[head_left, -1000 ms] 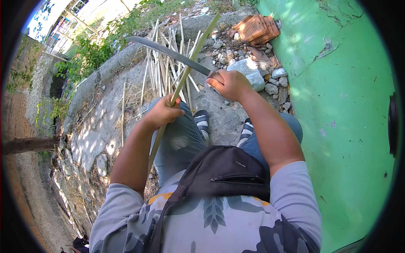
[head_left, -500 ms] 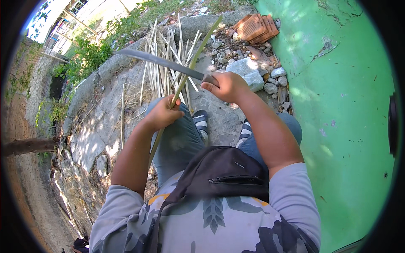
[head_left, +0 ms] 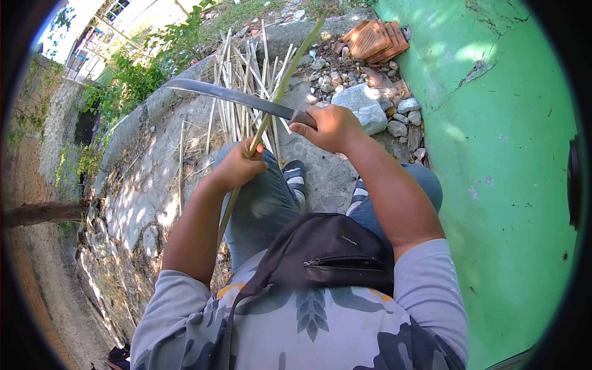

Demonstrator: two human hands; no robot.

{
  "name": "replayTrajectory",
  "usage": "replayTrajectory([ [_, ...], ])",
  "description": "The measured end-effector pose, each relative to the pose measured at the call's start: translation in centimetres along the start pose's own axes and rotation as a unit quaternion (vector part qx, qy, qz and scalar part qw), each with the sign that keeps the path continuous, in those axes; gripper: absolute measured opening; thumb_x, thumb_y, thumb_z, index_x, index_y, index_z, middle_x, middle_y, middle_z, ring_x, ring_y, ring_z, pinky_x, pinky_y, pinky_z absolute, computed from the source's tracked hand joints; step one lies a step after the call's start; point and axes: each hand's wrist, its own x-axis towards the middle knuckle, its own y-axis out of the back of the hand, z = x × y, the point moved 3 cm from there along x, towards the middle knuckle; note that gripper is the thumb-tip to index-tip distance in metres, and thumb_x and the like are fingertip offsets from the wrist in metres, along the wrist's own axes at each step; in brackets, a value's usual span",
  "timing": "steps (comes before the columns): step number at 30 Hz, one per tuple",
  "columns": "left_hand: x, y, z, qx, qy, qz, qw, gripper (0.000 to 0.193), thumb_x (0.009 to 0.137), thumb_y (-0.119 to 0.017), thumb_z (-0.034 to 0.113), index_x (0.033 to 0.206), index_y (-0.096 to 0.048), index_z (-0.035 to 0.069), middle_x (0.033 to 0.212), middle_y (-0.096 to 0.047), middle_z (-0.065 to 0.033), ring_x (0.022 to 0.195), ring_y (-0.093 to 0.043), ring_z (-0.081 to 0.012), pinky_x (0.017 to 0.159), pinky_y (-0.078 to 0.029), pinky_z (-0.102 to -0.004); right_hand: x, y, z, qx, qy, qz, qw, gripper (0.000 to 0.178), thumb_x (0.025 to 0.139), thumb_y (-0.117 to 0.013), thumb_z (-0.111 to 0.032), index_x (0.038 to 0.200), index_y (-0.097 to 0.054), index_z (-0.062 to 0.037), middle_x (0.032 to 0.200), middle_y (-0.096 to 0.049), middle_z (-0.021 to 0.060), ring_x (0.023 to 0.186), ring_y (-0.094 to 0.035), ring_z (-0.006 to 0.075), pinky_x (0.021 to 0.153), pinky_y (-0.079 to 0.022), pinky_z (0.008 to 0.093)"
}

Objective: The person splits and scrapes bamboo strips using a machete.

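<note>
Currently, the left hand [head_left: 240, 168] grips a greenish strip [head_left: 264, 127] that runs past it towards one and seven o'clock. The right hand [head_left: 333, 128], closed around a long knife [head_left: 246, 98], has the strip at nine o'clock, where the knife crosses it. Work on this length looks unfinished. Beyond, at twelve o'clock, pale strips [head_left: 232, 120] lie heaped, probably already worked.

One wide fisheye view from head height, steeply downward and forward, left hand [head_left: 240, 167] and right hand [head_left: 333, 127] close below

Grey ground [head_left: 324, 179] (sun-dappled) | pale strips [head_left: 237, 123], heaped | stones [head_left: 396, 129] | orange tiles [head_left: 377, 42]
</note>
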Motion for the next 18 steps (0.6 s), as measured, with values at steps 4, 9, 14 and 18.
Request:
replayTrajectory([
  [4, 0.3, -0.2, -0.1, -0.016, -0.008, -0.001, 1.000, 0.030, 0.081, -0.071, 0.004, 0.100, -0.049, 0.011, 0.076, -0.047, 0.0053, 0.060, -0.046, -0.0066, 0.053, -0.037, -0.0263, 0.2, 0.4, 0.7, -0.061, 0.019, 0.000, 0.998, 0.064, 0.090, -0.055, -0.074, 0.085, -0.066, -0.0109, 0.075, -0.069, 0.0157, 0.076, -0.069, 0.0399, 0.067, -0.054, 0.0496],
  [9, 0.4, -0.1, 0.0, -0.012, 0.017, -0.010, 1.000, 0.029, 0.081, -0.069, 0.003, 0.099, -0.048, 0.011, 0.076, -0.047, 0.0053, 0.061, -0.046, -0.0063, 0.054, -0.037, -0.0257, 0.4, -0.3, 0.6, -0.036, 0.023, 0.022, 0.999, 0.063, 0.090, -0.056, -0.072, 0.082, -0.064, -0.0104, 0.073, -0.068, 0.0154, 0.073, -0.069, 0.0403, 0.066, -0.054, 0.0500],
  [14, 0.2, -0.2, -0.2, -0.006, -0.003, 0.006, 1.000, 0.030, 0.081, -0.069, 0.004, 0.100, -0.048, 0.011, 0.076, -0.047, 0.0052, 0.062, -0.047, -0.0065, 0.055, -0.037, -0.0257, 0.3, 0.6, 0.0, -0.068, 0.069, 0.019, 0.995, 0.059, 0.091, -0.059, -0.068, 0.085, -0.066, -0.0100, 0.073, -0.069, 0.0156, 0.074, -0.069, 0.0409, 0.065, -0.054, 0.0508],
  [18, 0.7, -0.3, 0.0, 0.010, 0.005, -0.013, 1.000, 0.030, 0.081, -0.069, 0.003, 0.100, -0.048, 0.011, 0.075, -0.046, 0.0052, 0.060, -0.046, -0.0065, 0.055, -0.037, -0.0256, 0.7, 0.6, 2.6, 0.000, -0.028, 0.069, 0.997, 0.060, 0.090, -0.059, -0.069, 0.089, -0.070, -0.0095, 0.081, -0.072, 0.0188, 0.081, -0.071, 0.0404, 0.071, -0.056, 0.0510],
])
